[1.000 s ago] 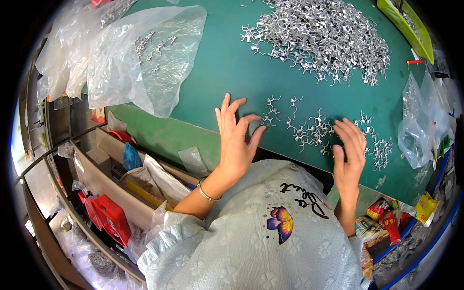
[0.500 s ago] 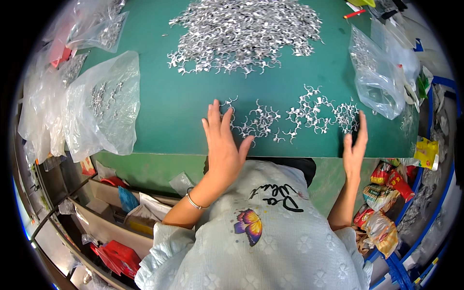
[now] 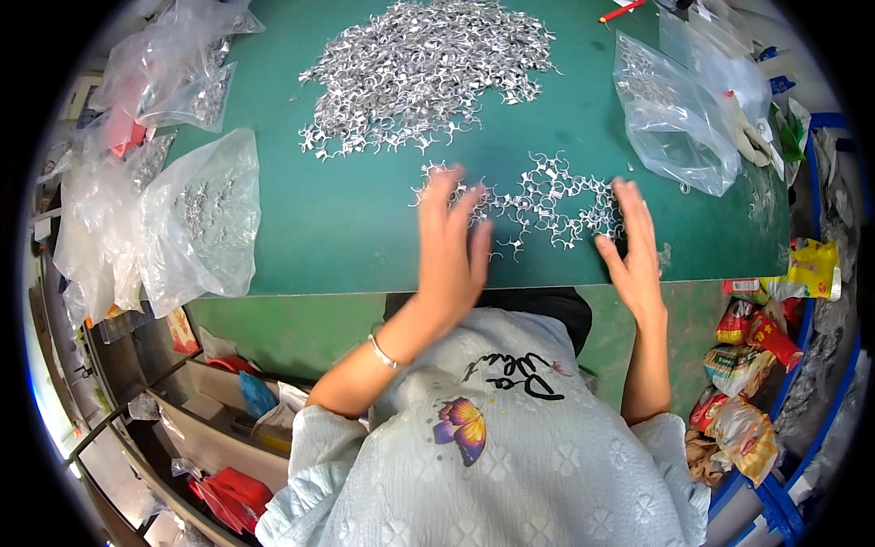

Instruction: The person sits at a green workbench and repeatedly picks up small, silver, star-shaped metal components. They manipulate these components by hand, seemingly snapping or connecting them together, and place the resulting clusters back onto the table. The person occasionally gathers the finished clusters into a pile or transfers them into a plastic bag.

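Small curved silvery metal clips (image 3: 556, 196) lie loosely spread on the green tabletop (image 3: 346, 228) in front of me. My left hand (image 3: 448, 246) is at their left side, its fingers apart and slightly blurred, touching or just over a few clips. On the right side, my right hand (image 3: 635, 251) rests with thumb and fingers spread, its inner edge against the clips. Neither hand grips anything that shows. Farther back sits a large heap of the same clips (image 3: 419, 77).
Clear plastic bags holding some clips lie on both sides, a left bag (image 3: 205, 246) and a right bag (image 3: 679, 137). A red pen-like stick (image 3: 622, 11) is at the far right. Below the table are an open drawer (image 3: 219, 428) at left and colourful packets (image 3: 743, 438) at right.
The head view has shifted a little. My hands have come closer together, and the loose clips between them now sit in a tighter group.
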Demonstrator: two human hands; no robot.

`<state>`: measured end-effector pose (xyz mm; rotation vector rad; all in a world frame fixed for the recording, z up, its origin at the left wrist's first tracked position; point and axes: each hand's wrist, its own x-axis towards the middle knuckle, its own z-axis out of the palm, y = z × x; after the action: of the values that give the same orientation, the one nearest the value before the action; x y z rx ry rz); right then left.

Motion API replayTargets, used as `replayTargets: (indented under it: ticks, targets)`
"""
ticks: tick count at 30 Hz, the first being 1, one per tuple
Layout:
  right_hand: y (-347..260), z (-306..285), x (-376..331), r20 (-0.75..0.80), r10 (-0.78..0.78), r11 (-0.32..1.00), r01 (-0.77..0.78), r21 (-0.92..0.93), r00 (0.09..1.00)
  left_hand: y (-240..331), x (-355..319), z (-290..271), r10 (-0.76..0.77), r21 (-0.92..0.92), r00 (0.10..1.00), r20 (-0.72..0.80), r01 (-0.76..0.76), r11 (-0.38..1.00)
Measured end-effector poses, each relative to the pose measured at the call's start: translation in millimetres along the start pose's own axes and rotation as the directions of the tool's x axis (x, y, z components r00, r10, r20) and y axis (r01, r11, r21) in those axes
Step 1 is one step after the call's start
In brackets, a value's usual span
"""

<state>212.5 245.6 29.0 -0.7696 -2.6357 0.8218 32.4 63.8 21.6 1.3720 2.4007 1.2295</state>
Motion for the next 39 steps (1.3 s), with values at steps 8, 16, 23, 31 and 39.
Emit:
replayTargets:
  ticks: [8, 16, 23, 31, 39]
  targets:
    - [-18, 17, -38, -0.018, 0.011, 0.995, -0.013, -0.100, 1.000, 14, -53, 40, 0.133, -0.390, 0.374, 0.918, 0.913, 0.121]
    - [-27, 18, -43, -0.082, 0.026, 0.999, -0.029, -0.028, 0.996, 4, -60, 105, 0.256, -0.152, 0.335, 0.907, 0.826, -0.543]
    - [-17, 19, -59, 0.020, 0.001, 0.996, 0.001, -0.094, 1.000, 21, -58, 117, 0.212, -0.177, 0.360, 0.908, 0.791, -0.586]
    - [-22, 35, -81, -0.015, 0.001, 1.000, -0.002, -0.023, 1.000, 9, -65, 137, 0.356, -0.148, 0.610, 0.708, 0.622, -0.769]
    - [-23, 33, -97, 0.017, -0.184, 0.980, 0.182, 0.082, 0.983, 3, -70, 122, 0.289, 0.043, 0.569, 0.770, 0.405, -0.913]
